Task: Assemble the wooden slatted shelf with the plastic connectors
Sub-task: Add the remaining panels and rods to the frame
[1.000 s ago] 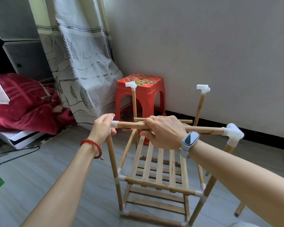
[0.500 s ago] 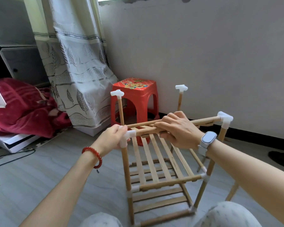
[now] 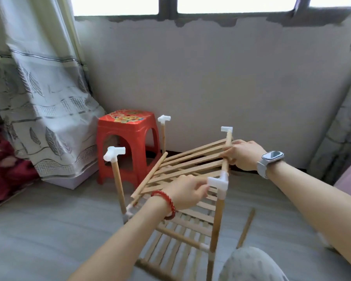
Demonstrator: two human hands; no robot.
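The wooden shelf frame [image 3: 218, 224] stands on the floor with white plastic connectors on its upright posts. A loose slatted panel [image 3: 182, 165] lies tilted across the top, its left rail hanging free between the posts. My right hand [image 3: 242, 155] grips the panel's right rail near the far right connector [image 3: 226, 129]. My left hand [image 3: 185, 191] pinches the white connector [image 3: 218, 181] on the near right post. Two more connectors top the near left post [image 3: 114, 154] and the far left post [image 3: 163, 119]. Lower slatted tiers sit fixed beneath.
A red plastic stool [image 3: 128, 142] stands just behind the frame by the wall. A patterned curtain [image 3: 41, 110] hangs at the left over a red blanket [image 3: 0, 171]. A loose wooden rod [image 3: 245, 228] lies on the grey floor at the right. My knee [image 3: 249, 264] is below.
The view has swung left to right and up. The slatted panel has come off the near left connector and now lies tilted, and my left hand has shifted to the near right connector.
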